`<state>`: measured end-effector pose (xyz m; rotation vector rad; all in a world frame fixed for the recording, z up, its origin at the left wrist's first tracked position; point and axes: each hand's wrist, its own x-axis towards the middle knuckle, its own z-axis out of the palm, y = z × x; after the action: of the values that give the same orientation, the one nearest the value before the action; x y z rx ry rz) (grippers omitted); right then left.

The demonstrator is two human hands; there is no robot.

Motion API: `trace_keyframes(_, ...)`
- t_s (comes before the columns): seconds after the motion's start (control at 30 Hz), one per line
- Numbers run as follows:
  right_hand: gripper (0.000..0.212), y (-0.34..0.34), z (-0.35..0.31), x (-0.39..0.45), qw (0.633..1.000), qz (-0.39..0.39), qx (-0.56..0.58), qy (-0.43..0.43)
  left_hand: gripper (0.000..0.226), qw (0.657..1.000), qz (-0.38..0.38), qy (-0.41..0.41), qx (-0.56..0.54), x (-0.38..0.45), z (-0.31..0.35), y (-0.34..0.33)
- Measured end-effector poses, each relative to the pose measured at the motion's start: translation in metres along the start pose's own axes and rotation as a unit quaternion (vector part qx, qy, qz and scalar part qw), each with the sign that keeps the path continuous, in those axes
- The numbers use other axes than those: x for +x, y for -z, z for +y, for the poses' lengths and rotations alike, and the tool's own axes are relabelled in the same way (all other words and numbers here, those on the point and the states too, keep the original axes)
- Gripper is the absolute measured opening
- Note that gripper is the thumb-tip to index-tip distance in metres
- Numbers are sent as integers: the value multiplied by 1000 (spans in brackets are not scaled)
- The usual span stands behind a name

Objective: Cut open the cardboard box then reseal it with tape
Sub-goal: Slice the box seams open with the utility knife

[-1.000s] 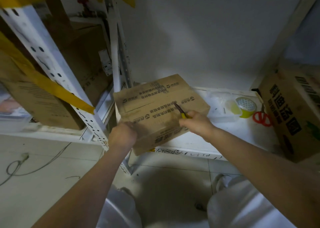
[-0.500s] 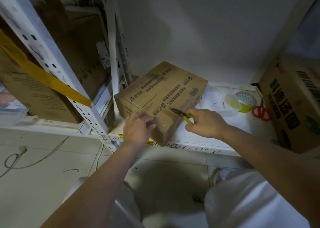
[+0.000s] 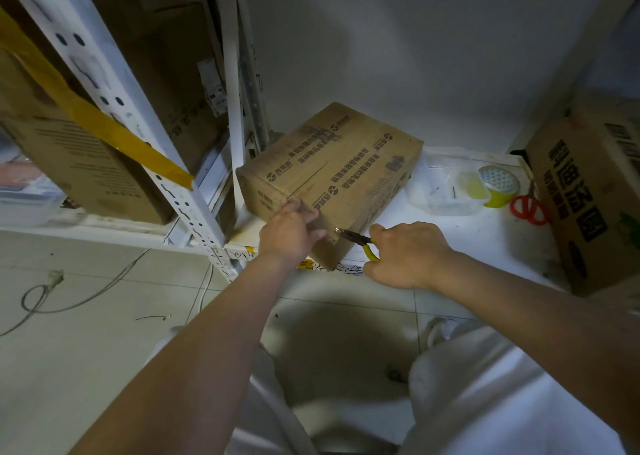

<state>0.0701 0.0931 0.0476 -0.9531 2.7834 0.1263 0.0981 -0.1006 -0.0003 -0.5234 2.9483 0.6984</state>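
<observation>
A brown printed cardboard box (image 3: 332, 174) lies flat on the low white shelf (image 3: 460, 236), its near corner at the shelf's front edge. My left hand (image 3: 291, 229) rests against the box's near side with fingers laid on it. My right hand (image 3: 405, 253) grips a yellow-handled cutter (image 3: 356, 240), whose dark blade tip touches the near face of the box beside my left hand. A roll of yellow-green tape (image 3: 498, 184) sits on the shelf to the right, with red-handled scissors (image 3: 530, 208) beside it.
A clear plastic container (image 3: 440, 191) stands between the box and the tape. A large printed carton (image 3: 588, 191) occupies the shelf's right end. White perforated uprights (image 3: 149, 136) and more cartons (image 3: 86, 163) stand at left. Cables (image 3: 69, 295) lie on the tiled floor.
The box has gone from tilted up in my hands to lying flat on the shelf. My left hand moved onto its near side, and the cutter came down to the near face.
</observation>
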Motion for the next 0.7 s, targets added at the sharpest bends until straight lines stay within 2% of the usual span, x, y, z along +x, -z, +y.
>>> trace_keyframes(0.23, 50, 0, -15, 0, 996, -67, 38, -43, 51, 1000, -1, -15, 7, -1, -4, -3)
trace_keyframes(0.3, 42, 1, -13, 2, 986, -106, 111, -72, 44, 999, 1, -29, 21, -1, -7, 0)
trace_keyframes(0.4, 31, 0, -7, 7, 937, -119, 304, -126, 34, 997, 50, -52, 43, 3, -10, 13)
trace_keyframes(0.5, 18, -1, -4, 15, 875, -70, 455, -152, 39, 990, 107, -3, 90, 19, -16, 29)
trace_keyframes(0.6, 22, -1, -4, 26, 836, -39, 522, -165, 57, 985, 93, 53, 136, 44, -25, 41)
trace_keyframes(0.7, 30, -4, -5, 39, 810, -38, 557, -181, 72, 980, 53, 76, 179, 69, -30, 48)
